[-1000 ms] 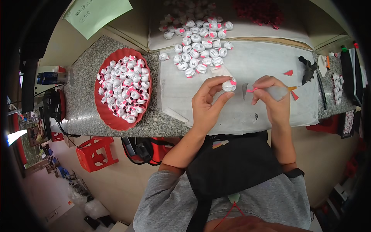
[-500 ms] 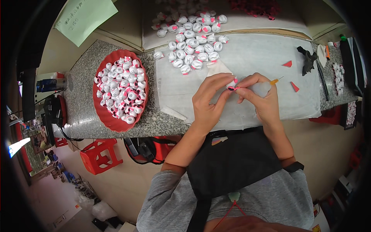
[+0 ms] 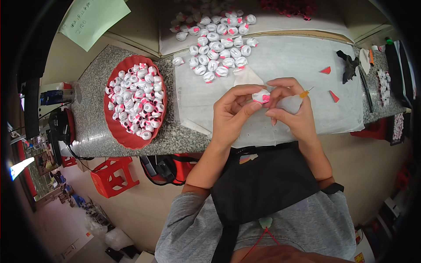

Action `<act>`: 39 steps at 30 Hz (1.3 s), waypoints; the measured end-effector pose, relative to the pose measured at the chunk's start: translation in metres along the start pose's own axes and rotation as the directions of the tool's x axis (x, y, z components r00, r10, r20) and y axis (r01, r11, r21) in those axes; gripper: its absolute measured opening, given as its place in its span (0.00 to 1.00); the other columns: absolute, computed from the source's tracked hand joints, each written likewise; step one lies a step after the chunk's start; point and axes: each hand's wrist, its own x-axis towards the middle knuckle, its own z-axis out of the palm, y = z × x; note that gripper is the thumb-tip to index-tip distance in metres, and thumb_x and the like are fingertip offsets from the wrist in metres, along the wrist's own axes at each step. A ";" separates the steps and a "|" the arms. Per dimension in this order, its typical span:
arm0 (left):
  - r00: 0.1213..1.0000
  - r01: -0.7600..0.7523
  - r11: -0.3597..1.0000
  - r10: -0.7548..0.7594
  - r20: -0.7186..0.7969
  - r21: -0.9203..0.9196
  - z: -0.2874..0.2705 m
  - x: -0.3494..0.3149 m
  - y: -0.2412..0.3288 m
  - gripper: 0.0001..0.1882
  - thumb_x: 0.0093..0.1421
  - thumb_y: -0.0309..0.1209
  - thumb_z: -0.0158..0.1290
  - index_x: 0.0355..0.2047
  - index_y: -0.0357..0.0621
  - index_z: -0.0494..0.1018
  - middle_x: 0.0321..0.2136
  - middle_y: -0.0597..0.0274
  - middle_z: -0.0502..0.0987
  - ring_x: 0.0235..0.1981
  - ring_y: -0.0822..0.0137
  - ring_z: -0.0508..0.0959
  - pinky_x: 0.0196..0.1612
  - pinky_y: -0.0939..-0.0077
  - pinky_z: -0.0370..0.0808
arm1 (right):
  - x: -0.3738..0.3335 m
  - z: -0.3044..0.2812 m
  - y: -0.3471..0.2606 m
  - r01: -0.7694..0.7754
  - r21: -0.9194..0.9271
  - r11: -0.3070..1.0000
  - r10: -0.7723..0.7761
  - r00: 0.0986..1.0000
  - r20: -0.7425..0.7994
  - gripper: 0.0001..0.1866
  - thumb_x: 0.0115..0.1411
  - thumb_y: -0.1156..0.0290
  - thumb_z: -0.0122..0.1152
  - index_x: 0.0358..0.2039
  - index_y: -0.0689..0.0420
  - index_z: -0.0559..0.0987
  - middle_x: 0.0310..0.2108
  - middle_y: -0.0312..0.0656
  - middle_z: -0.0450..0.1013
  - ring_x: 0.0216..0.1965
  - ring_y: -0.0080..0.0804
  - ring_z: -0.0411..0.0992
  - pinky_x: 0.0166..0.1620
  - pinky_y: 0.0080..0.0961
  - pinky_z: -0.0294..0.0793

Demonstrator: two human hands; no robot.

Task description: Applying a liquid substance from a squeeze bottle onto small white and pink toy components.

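Observation:
My left hand (image 3: 231, 115) is closed, its fingertips pinching a small white toy head with pink trim (image 3: 260, 95). A pink patch on the head faces my right hand (image 3: 301, 122). That hand is curled around a translucent squeeze bottle (image 3: 290, 104) with an orange needle tip (image 3: 304, 94), which points up and away to the right. The right fingertips are close to the toy head; whether they touch it I cannot tell. Beyond my hands, many similar white heads (image 3: 213, 65) lie loosely on a white sheet (image 3: 289, 57).
On the left, a red scalloped tray (image 3: 117, 132) is heaped with pink-and-white pieces. Two red scraps (image 3: 334, 96) lie on the right, near a crumpled black piece (image 3: 347, 68) and a dark rod (image 3: 365, 91). Dark pink pieces (image 3: 291, 8) are piled at the back.
The toy head has turned, showing its pink patch instead of a dark opening. My right fingertips have drawn back slightly from it. The bottle remains in my right hand.

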 end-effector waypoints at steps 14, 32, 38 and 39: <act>0.995 0.020 0.998 -0.015 0.096 -0.053 -0.002 0.000 0.002 0.11 0.46 0.18 0.49 0.33 0.33 0.67 0.33 0.54 0.69 0.37 0.68 0.69 0.39 0.79 0.67 | -0.001 -0.002 0.009 -0.003 0.027 1.000 0.002 0.999 0.043 0.12 0.41 0.81 0.56 0.29 0.64 0.68 0.31 0.46 0.68 0.23 0.22 0.66 0.21 0.15 0.66; 0.989 0.147 0.984 -0.150 -0.019 -0.106 -0.001 0.002 -0.003 0.12 0.46 0.20 0.49 0.34 0.35 0.66 0.29 0.59 0.71 0.32 0.74 0.70 0.36 0.81 0.67 | 0.001 0.003 0.008 -0.076 0.069 0.995 0.076 0.997 -0.002 0.11 0.44 0.79 0.54 0.31 0.63 0.70 0.19 0.35 0.65 0.17 0.16 0.61 0.18 0.11 0.62; 0.983 0.084 0.966 -0.121 -0.141 -0.243 -0.013 0.004 -0.009 0.13 0.48 0.23 0.48 0.36 0.38 0.63 0.32 0.57 0.71 0.35 0.68 0.70 0.41 0.73 0.66 | 0.010 -0.009 0.005 -0.016 -0.222 0.975 -0.026 0.982 -0.186 0.10 0.44 0.79 0.52 0.30 0.64 0.69 0.21 0.39 0.66 0.16 0.17 0.61 0.17 0.12 0.59; 0.983 0.051 0.959 -0.097 -0.153 -0.280 -0.014 0.004 -0.006 0.13 0.48 0.24 0.48 0.37 0.41 0.63 0.31 0.58 0.71 0.35 0.67 0.70 0.42 0.72 0.66 | 0.012 -0.013 0.005 -0.055 -0.333 0.941 0.002 0.987 -0.159 0.09 0.44 0.80 0.52 0.30 0.63 0.70 0.23 0.38 0.67 0.19 0.16 0.61 0.18 0.11 0.60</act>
